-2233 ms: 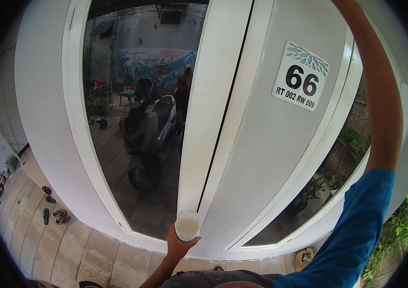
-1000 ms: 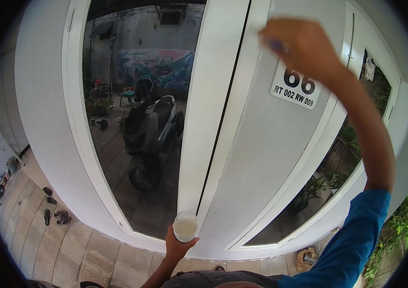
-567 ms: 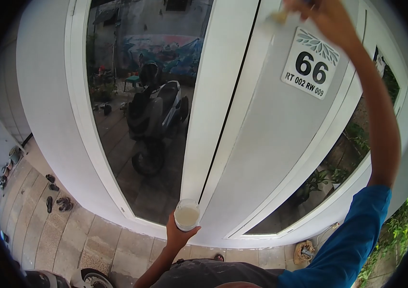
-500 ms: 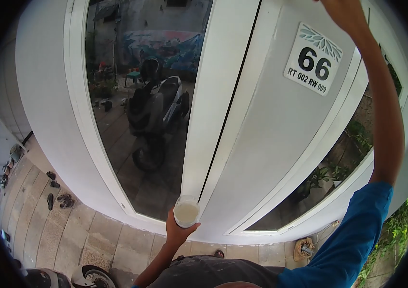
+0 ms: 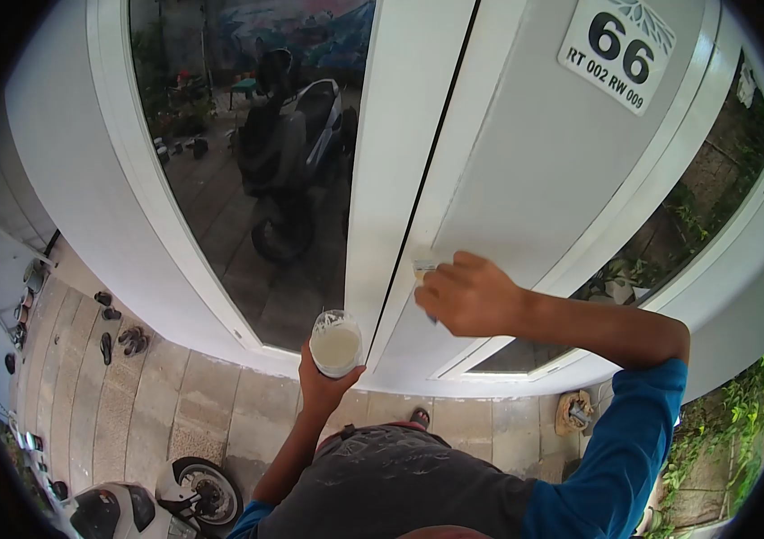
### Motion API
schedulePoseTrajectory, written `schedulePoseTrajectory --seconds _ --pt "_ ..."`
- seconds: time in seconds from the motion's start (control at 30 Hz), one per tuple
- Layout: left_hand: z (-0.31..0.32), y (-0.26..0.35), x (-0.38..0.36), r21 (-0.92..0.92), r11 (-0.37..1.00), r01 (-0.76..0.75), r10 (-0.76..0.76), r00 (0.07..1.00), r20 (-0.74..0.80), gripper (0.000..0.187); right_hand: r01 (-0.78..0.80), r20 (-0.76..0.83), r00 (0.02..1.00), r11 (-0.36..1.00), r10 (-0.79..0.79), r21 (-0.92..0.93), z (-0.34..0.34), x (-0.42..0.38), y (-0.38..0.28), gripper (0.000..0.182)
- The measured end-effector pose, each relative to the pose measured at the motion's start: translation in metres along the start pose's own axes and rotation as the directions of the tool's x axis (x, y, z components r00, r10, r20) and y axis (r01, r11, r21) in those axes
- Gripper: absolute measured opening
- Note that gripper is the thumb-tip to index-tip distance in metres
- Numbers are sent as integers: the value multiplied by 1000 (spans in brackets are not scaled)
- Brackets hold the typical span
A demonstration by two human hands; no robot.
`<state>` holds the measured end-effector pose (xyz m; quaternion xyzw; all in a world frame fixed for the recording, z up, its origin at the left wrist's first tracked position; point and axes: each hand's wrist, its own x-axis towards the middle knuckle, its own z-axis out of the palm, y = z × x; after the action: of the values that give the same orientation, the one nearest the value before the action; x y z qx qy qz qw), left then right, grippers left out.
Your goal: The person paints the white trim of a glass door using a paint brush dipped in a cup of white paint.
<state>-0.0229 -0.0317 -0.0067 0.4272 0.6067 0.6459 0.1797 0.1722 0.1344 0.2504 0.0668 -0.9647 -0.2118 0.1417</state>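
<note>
In the head view, my left hand (image 5: 326,379) is wrapped round a clear plastic cup (image 5: 337,346) holding off-white paint, with white smears round its inner rim. My right hand (image 5: 472,296) is closed on a paintbrush (image 5: 424,268). The brush's head points up and left against the white door frame (image 5: 440,189), just right of the dark vertical gap. A bit of its bluish handle shows below the fist. The cup is lower and to the left of the brush, in front of the white frame beside the dark glass (image 5: 247,216).
A house number plate (image 5: 617,54) hangs on the grey wall (image 5: 535,171). Another window (image 5: 706,198) is at right. Below lie paving, several sandals (image 5: 133,341), a paper bag (image 5: 573,413) and a parked scooter (image 5: 112,510). Green plants (image 5: 750,422) grow at the right edge.
My right hand has come down from high on the wall to the lower door frame, its elbow now bent. The view has tilted downward. My left hand still holds the cup.
</note>
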Motion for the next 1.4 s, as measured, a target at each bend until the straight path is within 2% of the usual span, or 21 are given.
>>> schedulePoseTrajectory --seconds 0.07,0.1,0.13,0.17,0.23,0.3,0.37,0.4,0.5,0.7,0.77,0.8,0.87,0.9,0.97,1.0,1.03,1.1,1.17,1.23,1.4 --pt "-3 -4 -2 -11 1000 -7 7 1000 -9 93 -151 -116 981 986 158 67 2 0 19 6" --pt "-5 -1 -3 0 1000 17 -17 1000 -4 93 -243 -213 942 965 259 102 -12 5 32 5" --pt "-5 3 -3 5 1000 14 -13 1000 -12 92 -327 -193 917 934 350 141 -33 8 47 4" --pt "-5 5 -4 9 1000 11 -11 1000 -20 92 -340 -262 894 931 363 131 -59 12 60 3" --pt "-6 4 -6 35 999 35 -34 999 -20 92 -329 -420 849 943 320 54 -97 20 71 9" --pt "-6 2 -6 -12 999 33 -33 999 -22 94 -212 -566 823 954 58 -210 -118 21 82 12" --pt "-9 1 -10 10 999 52 -52 999 -14 92 -240 -501 865 850 -32 -468 -144 42 51 12" --pt "-10 3 -10 8 998 60 -60 998 -10 91 -247 -500 866 857 -15 -452 -133 36 54 12" --pt "-10 8 -9 -19 999 50 -50 999 -7 87 -125 -383 914 803 -136 -583 -80 20 54 18" --pt "-15 8 -9 -10 999 46 -46 999 -18 87 -140 -250 967 927 52 -348 39 -10 -22 13" --pt "-14 9 -9 -4 998 66 -66 998 -18 89 -238 -142 962 971 233 -22 69 -22 -41 16" --pt "-13 8 -9 1 998 69 -68 997 -23 89 -234 -145 963 972 229 -17 81 -26 -47 16" --pt "-16 8 -12 -24 998 56 -56 998 -30 90 -414 -124 866 834 485 365 99 -34 -61 13" --pt "-17 6 -15 -21 998 64 -65 997 -35 90 -411 -119 868 832 482 373 105 -38 -66 13" --pt "-19 -1 -17 -18 998 56 -56 998 -21 94 -595 -34 595 469 803 653 116 -43 -73 10" --pt "-19 0 -19 -12 998 62 -62 998 -32 94 -550 -74 476 363 876 752 124 -47 -79 8" --pt "-19 1 -21 5 998 58 -58 998 -22 95 -542 -68 484 360 872 759 129 -51 -86 8" --pt "-21 2 -24 32 998 57 -57 998 -15 97 -532 26 224 100 974 841 133 -63 -100 9" --pt "-22 1 -29 106 994 26 -32 998 49 99 -437 73 108 -18 991 899 133 -75 -111 8" --pt "-18 3 -32 112 994 18 -26 997 68 98 -324 66 62 -43 996 945 121 -88 -113 9" --pt "7 10 -34 144 988 -51 18 974 225 97 -151 59 115 -41 992 988 68 -107 -100 7"
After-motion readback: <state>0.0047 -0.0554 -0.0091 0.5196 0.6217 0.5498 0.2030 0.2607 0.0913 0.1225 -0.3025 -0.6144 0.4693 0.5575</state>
